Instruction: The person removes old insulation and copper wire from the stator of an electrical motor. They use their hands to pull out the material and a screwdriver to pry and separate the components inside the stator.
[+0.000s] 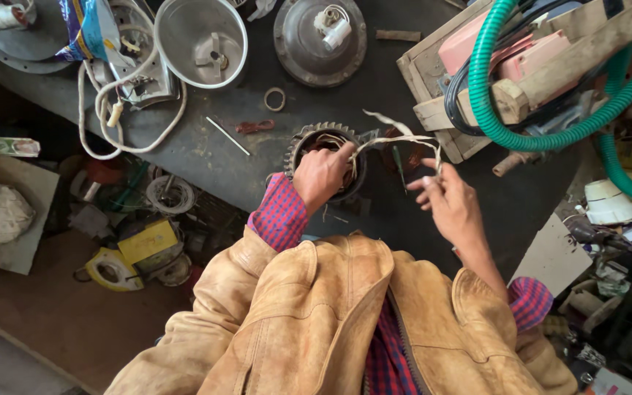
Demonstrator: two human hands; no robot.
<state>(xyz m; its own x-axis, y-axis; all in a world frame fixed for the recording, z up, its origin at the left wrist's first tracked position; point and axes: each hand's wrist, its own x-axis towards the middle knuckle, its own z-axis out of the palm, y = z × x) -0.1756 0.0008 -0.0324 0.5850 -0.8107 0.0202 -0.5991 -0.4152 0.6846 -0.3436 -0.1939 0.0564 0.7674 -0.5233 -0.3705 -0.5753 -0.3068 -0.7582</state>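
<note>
A round motor stator [309, 143] with a toothed metal rim and copper windings lies on the dark workbench [206, 146] in front of me. My left hand [322, 175] rests on it, fingers pressed into the windings at its right side. Pale string or tape strands [396, 139] run from the stator to my right hand [448, 199], which pinches their ends just right of the stator. A thin green-handled tool [399, 165] lies between the hands.
A metal bowl-shaped cover [200, 40], a round motor housing [320, 33], a white cord [111, 110], a ring [274, 99] and a thin rod [228, 136] lie farther back. A wooden crate [440, 95] with a green hose [550, 139] fills the right. Clutter covers the floor on the left.
</note>
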